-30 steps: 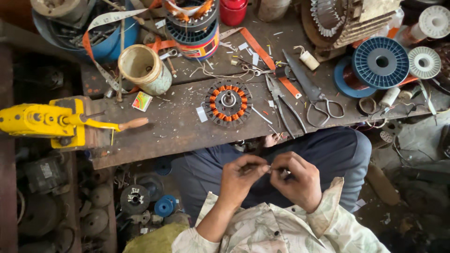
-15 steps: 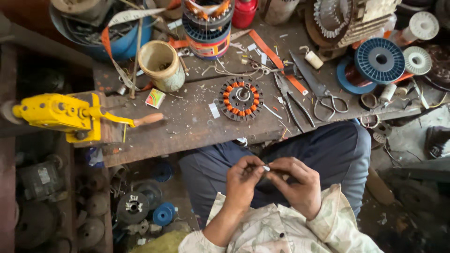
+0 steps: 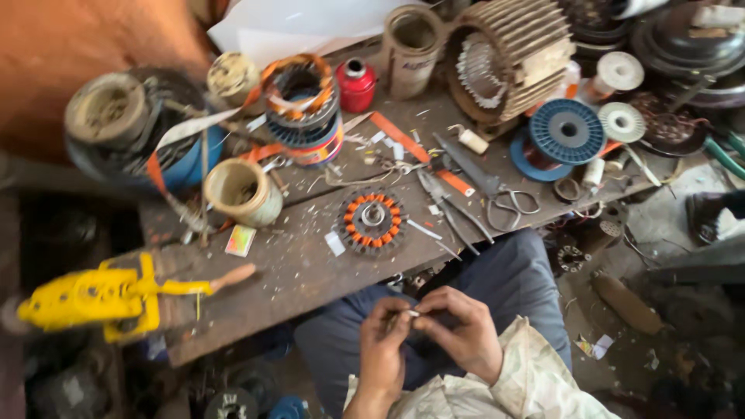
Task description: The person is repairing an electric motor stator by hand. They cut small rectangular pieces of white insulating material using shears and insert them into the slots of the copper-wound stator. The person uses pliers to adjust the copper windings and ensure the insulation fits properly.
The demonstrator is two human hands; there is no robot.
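Your view has been tilting up since a moment ago, so more of the tabletop (image 3: 310,271) is showing now, while your left hand (image 3: 386,345) and right hand (image 3: 459,332) are staying together over your lap, just below the tabletop's near edge. Both hands are pinching a small pale piece (image 3: 413,313) between the fingertips, so each grip is narrow and closed on it; this suggests that you are continuing the same fine work. The piece is looking thin and whitish, too small to tell more, and the round orange-wound stator (image 3: 372,221) is lying untouched near the tabletop's near edge.
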